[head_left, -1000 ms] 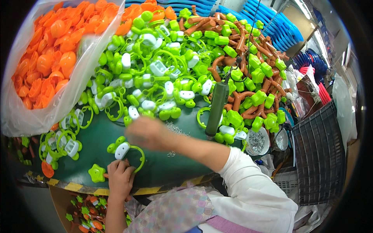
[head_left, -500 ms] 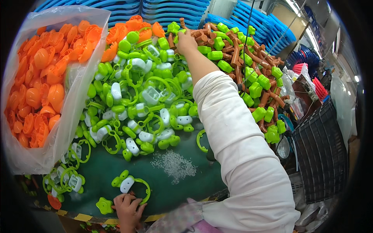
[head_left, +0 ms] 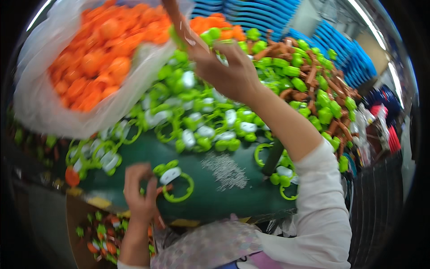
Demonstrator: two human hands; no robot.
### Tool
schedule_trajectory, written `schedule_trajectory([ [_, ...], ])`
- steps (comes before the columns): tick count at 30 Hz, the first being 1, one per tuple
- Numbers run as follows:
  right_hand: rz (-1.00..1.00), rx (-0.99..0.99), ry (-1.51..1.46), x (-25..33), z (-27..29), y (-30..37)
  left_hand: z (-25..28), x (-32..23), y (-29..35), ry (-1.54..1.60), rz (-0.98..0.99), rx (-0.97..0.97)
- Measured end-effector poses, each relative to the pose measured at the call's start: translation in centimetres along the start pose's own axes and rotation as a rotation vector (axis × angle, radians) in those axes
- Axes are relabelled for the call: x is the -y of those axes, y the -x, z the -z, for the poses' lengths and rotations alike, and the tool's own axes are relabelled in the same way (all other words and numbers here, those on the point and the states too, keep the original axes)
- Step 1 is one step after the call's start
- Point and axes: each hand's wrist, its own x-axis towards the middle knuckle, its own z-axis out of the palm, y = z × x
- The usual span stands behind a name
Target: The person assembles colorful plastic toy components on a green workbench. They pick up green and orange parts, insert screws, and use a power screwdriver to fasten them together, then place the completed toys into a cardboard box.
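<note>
- Right hand point(head_left: 226, 71) raised, blurred, fingers closed round brown branch piece point(head_left: 179, 24); a wide swing could knock the pile point(head_left: 206, 131) loose.
- Left hand point(head_left: 139, 190) curled; can't tell if gripping.
- Green-and-white ring part point(head_left: 170, 175) on table point(head_left: 219, 204), just beside left hand; a bump could shift it.
- Tiny pale pieces point(head_left: 225, 171): sleeve drag could scatter them.

Blurred right fingers point(head_left: 233, 53), cut-off brown stick point(head_left: 178, 21)

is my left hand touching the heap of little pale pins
Apart: the head view plainly shows bare green tabletop between your left hand and the heap of pins, with a green-and-white ring piece lying in between.
</note>
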Motion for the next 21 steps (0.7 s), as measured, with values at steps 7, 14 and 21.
schedule_trajectory([
  [7,0.503,0.233,-0.180,16.7,7.0,5.2,1.1,-5.4,-3.0,0.317,0.177,-0.057],
  [14,-1.164,0.574,-1.527,20.6,7.2,5.4,0.7,-5.1,0.5,0.360,0.145,-0.096],
  [21,-1.129,0.802,-1.832,21.3,4.9,5.5,1.0,-5.9,2.2,0.211,0.032,0.149],
])
